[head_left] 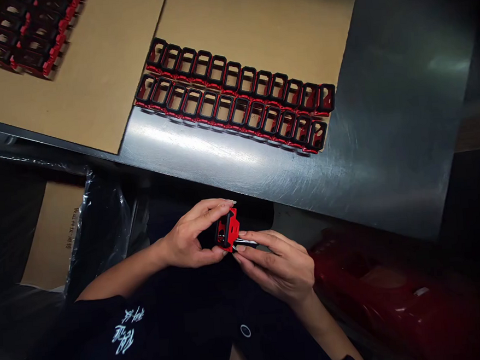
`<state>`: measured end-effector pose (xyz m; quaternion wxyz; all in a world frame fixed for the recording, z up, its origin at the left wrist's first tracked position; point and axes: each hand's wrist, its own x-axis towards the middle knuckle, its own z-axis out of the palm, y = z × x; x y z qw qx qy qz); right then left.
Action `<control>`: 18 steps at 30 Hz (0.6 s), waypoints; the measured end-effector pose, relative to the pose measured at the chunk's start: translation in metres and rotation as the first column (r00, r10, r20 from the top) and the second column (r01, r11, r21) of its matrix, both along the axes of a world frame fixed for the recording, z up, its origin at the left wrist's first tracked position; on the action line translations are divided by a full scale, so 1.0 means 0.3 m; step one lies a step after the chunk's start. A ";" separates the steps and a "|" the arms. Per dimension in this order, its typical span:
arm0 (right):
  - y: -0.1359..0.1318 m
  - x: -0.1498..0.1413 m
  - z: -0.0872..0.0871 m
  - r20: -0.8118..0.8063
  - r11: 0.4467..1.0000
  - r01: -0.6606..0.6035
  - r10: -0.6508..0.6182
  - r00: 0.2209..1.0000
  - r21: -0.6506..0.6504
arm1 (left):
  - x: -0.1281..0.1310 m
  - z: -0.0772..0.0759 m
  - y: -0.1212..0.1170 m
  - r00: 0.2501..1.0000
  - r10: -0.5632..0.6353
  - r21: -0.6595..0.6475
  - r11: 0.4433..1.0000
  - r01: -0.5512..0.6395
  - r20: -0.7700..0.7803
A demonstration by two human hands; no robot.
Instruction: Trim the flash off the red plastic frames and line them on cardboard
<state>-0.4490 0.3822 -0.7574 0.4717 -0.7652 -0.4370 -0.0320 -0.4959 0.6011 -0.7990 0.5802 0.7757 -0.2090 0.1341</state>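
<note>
My left hand pinches a small red and black frame part between thumb and fingers, below the metal table's front edge, over my lap. My right hand is closed on a thin metal tool whose tip touches the part's right side. On the table above, two long rows of the same red and black frames lie side by side.
A metal table carries cardboard sheets. Another batch of frames lies at the top left. A black plastic bag and a cardboard box stand left of me. A dark red bin sits to the right.
</note>
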 end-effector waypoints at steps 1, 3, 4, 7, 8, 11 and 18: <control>0.002 0.001 0.000 -0.001 1.000 -0.002 0.002 1.000 0.001 | 0.000 0.001 0.001 1.000 0.002 -0.004 1.000 -0.002 0.004; 0.003 0.001 -0.001 0.004 1.000 0.000 0.000 1.000 -0.002 | 0.000 0.002 0.003 1.000 0.004 -0.010 1.000 -0.004 0.011; 0.003 0.001 -0.001 0.007 1.000 0.001 -0.001 1.000 -0.004 | 0.001 0.002 0.003 1.000 0.005 -0.011 1.000 -0.005 0.011; 0.001 -0.004 -0.005 0.007 1.000 -0.004 0.004 1.000 -0.005 | 0.002 -0.002 0.004 1.000 0.007 -0.011 1.000 -0.007 0.015; 0.000 -0.005 -0.006 0.004 1.000 -0.005 0.005 1.000 -0.002 | 0.003 -0.005 0.003 1.000 0.006 -0.013 1.000 -0.006 0.021; -0.003 -0.006 -0.008 -0.015 1.000 -0.010 0.010 1.000 -0.004 | 0.002 -0.014 0.002 0.999 -0.004 -0.022 1.000 0.004 0.042; -0.005 0.003 0.000 -0.083 0.999 -0.053 0.052 0.995 -0.004 | 0.004 -0.015 0.013 0.999 -0.039 -0.014 0.999 0.039 0.027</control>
